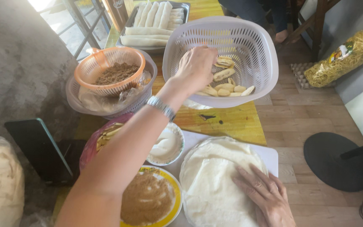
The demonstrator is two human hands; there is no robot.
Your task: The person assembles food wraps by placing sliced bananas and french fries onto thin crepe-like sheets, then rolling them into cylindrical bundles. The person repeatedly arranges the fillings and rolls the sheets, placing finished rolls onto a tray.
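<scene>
The left hand [196,67] reaches across into the tilted white perforated plastic basket [248,38], fingers curled down over the pale sliced banana pieces [225,86] heaped at its lower edge; whether the fingers have closed on a slice I cannot tell, since the back of the hand hides them. The right hand [265,195] lies flat and open, holding nothing, pressed on the near edge of the round stack of thin white wrappers [215,180] that sits on a white cutting board [269,153]. Just beside the wrappers stand a yellow-rimmed plate of brown sugar [148,197] and a small white bowl of pale paste [167,145], both under the outstretched left forearm. Farther along the yellow wooden bench [227,122] are an orange plastic strainer of brown crumbs [114,71] and a metal tray of rolled white wraps [152,23]. The basket looks propped on its edge, so a tug from the reaching hand could tip it and spill slices onto the bench or floor; the low forearm could also brush the sugar plate or drag a sleeve of paste from the bowl.
</scene>
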